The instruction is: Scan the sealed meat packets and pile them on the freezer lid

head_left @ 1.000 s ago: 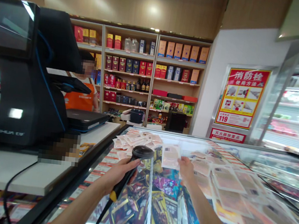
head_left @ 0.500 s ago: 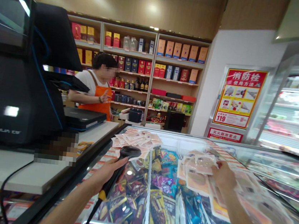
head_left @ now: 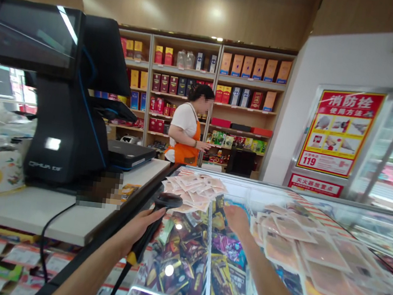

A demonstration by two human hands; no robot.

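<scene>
My left hand [head_left: 147, 222] is wrapped round the handle of a black barcode scanner [head_left: 168, 202], its head over the near edge of a fan of flat clear packets [head_left: 195, 187]. My right hand [head_left: 236, 219] hovers over the glass-topped freezer between that left pile and a larger spread of similar flat packets [head_left: 326, 257] on the right. Its fingers are curled together, and whatever they hold, if anything, is hidden. Below the glass lie colourful wrapped ice creams [head_left: 180, 259], parted by a white wire divider [head_left: 207, 262].
A black checkout terminal [head_left: 72, 128] stands on the white counter [head_left: 53, 221] at left, with a cable hanging over the edge. A person in an orange apron [head_left: 186, 153] stands behind the freezer, before shelves [head_left: 249, 83] of boxes. A red fire-hydrant notice [head_left: 342, 131] hangs right.
My right hand has moved left from the right-hand packets. The left hand keeps hold of the scanner. The other person has moved right, and the view has swung slightly left.
</scene>
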